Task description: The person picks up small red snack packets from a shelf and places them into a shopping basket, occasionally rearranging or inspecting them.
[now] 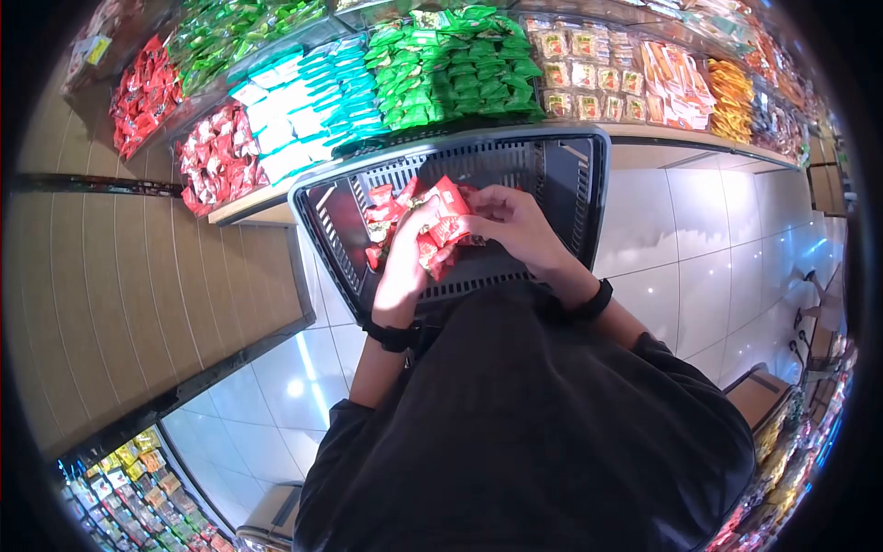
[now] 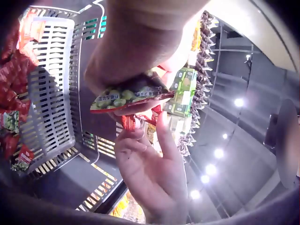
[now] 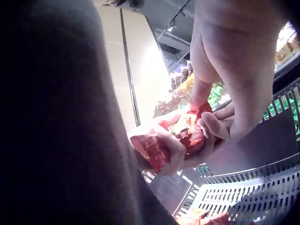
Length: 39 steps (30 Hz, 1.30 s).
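My left hand (image 1: 402, 265) holds several small red snack packets (image 1: 449, 201) over a dark shopping basket (image 1: 593, 184). In the left wrist view, one packet (image 2: 123, 99) in that hand has a picture of round green pieces on it. From the right, my right hand (image 1: 526, 235) reaches to the same bunch, and its thumb and fingers pinch the edge of a red packet (image 3: 205, 108). More red packets (image 1: 379, 213) lie in the left part of the basket, partly hidden behind the left hand.
Beyond the basket runs a shelf with piles of green packets (image 1: 441, 78), blue packets (image 1: 340, 87) and red packets (image 1: 219, 152). A brown slatted panel (image 1: 138, 313) stands at the left. Tiled floor (image 1: 681, 239) shows at the right.
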{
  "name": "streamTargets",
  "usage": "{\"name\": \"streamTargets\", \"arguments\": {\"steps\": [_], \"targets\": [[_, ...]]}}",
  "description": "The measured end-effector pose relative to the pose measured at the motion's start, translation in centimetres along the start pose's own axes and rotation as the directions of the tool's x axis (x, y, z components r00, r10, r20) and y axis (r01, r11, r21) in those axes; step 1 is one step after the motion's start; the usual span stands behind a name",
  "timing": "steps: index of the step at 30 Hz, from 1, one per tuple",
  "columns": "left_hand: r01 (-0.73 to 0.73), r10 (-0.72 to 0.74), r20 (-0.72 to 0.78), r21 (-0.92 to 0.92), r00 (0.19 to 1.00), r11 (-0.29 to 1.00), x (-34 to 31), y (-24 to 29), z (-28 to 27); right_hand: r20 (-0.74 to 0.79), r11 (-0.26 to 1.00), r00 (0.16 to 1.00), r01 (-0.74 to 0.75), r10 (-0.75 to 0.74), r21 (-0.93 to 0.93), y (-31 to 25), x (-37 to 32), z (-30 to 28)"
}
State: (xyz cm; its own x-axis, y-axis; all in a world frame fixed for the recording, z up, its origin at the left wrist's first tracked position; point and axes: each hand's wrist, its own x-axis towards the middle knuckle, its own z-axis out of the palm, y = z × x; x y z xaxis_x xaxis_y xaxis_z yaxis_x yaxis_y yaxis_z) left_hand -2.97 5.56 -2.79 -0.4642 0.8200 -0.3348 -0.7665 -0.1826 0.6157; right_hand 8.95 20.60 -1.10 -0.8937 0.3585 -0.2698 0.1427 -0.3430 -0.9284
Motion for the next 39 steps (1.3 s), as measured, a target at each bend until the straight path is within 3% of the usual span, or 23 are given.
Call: {"name": "streamTargets", "arguments": {"steps": [4, 7, 8, 9, 10, 11, 12, 13, 16, 20, 21, 23, 24, 26, 27, 28, 29, 30, 32, 35, 37, 38, 39], "targets": [[0.017, -0.016, -0.03, 0.034, 0.999, 0.999, 0.1, -0.6, -1.9, 0.062, 0.992, 0.993, -0.104, 0.1, 0.069, 0.5, 0.0, -1.8], [-0.023, 0.02, -0.125, -0.021, 0.992, 1.0, -0.2, 0.3, -0.4, 0.091, 0.951, 0.984, -0.171, 0.153, 0.259, 0.3, -0.4, -2.4], [-0.056, 0.047, -0.206, -0.037, 0.978, 0.998, -0.3, 0.7, 0.3, -0.014, 0.982, 1.0, 0.003, 0.0, 0.191, -0.7, -1.0, -1.9], [-0.054, 0.052, -0.162, -0.008, 0.985, 0.998, -0.1, 0.0, -1.8, -0.105, 0.979, 0.981, 0.173, -0.162, 0.105, -1.9, -1.5, -1.4], [-0.058, 0.055, -0.158, -0.01, 0.986, 0.998, 0.1, 0.1, -1.6, -0.103, 0.979, 0.981, 0.176, -0.165, 0.101, -2.8, -1.8, -1.2], [-0.036, 0.051, -0.181, 0.085, 0.982, 0.996, 0.1, 0.1, -1.1, -0.046, 0.817, 0.862, 0.46, -0.505, -0.348, -3.6, -2.1, -1.0], [-0.013, 0.05, -0.205, 0.178, 0.978, 0.984, 0.0, 0.2, -0.9, 0.16, 0.401, 0.662, 0.609, -0.732, -0.685, -4.1, -2.2, -0.9], [0.028, -0.005, -0.128, 0.18, 0.992, 0.983, 0.0, 0.4, -0.9, 0.164, 0.401, 0.662, 0.611, -0.731, -0.682, -4.2, -2.3, -0.9], [-0.125, 0.124, -0.046, -0.01, 0.991, 0.992, 0.6, -0.3, 1.4, 0.625, 0.213, 0.675, 0.727, -0.392, -0.652, -4.2, -2.8, -1.2], [-0.012, 0.011, 0.02, 0.029, 1.0, 1.0, 0.1, 1.1, 1.6, 0.735, 0.068, 0.548, 0.817, -0.399, -0.573, -5.1, -3.2, -1.7], [-0.046, 0.04, 0.065, 0.109, 0.997, 0.993, -0.4, 2.0, 2.1, 0.733, 0.071, 0.552, 0.815, -0.398, -0.576, -4.8, -3.3, -1.9], [-0.058, 0.055, 0.042, 0.098, 0.998, 0.994, -0.4, 1.7, 1.8, 0.657, 0.143, 0.646, 0.746, -0.388, -0.65, -4.1, -3.0, -2.5], [-0.075, 0.074, 0.018, 0.088, 0.997, 0.993, -0.3, 1.5, 1.5, 0.655, 0.14, 0.648, 0.744, -0.388, -0.653, -3.9, -2.9, -2.5], [-0.094, 0.094, -0.001, 0.079, 0.996, 0.992, -0.1, 1.3, 1.5, 0.26, 0.568, 0.83, 0.534, -0.494, -0.627, -3.5, -2.3, -2.2], [-0.186, 0.188, -0.012, 0.072, 0.982, 0.98, -0.1, 1.1, 1.7, 0.067, 0.842, 0.917, 0.389, -0.393, -0.375, -2.9, -2.2, -1.5], [-0.276, 0.278, -0.024, 0.065, 0.96, 0.959, -0.1, 1.0, 1.8, 0.066, 0.841, 0.916, 0.391, -0.396, -0.375, -3.0, -2.1, -1.3], [-0.286, 0.289, -0.045, 0.048, 0.956, 0.957, -0.1, 1.0, 1.9, 0.06, 0.995, 0.995, 0.087, -0.083, -0.053, -3.4, -2.2, -1.2], [-0.286, 0.288, -0.037, 0.049, 0.957, 0.957, -0.2, 0.7, 2.3, 0.157, 0.932, 0.963, -0.252, 0.217, 0.259, -3.9, -2.1, -0.9], [-0.422, 0.439, -0.107, 0.147, 0.892, 0.895, -0.1, 0.4, 3.2, 0.101, 0.943, 0.963, -0.267, 0.252, 0.196, -3.0, -2.2, -0.1], [-0.454, 0.473, -0.097, 0.169, 0.876, 0.875, 0.6, -0.8, 1.6, 0.071, 0.934, 0.98, -0.201, 0.188, 0.295, -2.1, -1.6, -0.6], [-0.436, 0.461, -0.119, 0.184, 0.88, 0.881, 0.3, -0.1, 1.7, -0.096, 1.0, 0.995, 0.015, -0.017, -0.018, -3.0, -0.8, -1.2], [-0.398, 0.423, -0.133, 0.176, 0.896, 0.9, -0.4, 0.6, 1.8, -0.096, 0.999, 0.995, 0.036, -0.039, -0.03, -4.1, -0.6, -1.7], [-0.363, 0.368, -0.051, 0.087, 0.928, 0.928, -0.7, 0.8, 0.9, -0.131, 0.962, 0.974, 0.152, -0.185, -0.227, -6.3, -0.4, -2.0]]}}
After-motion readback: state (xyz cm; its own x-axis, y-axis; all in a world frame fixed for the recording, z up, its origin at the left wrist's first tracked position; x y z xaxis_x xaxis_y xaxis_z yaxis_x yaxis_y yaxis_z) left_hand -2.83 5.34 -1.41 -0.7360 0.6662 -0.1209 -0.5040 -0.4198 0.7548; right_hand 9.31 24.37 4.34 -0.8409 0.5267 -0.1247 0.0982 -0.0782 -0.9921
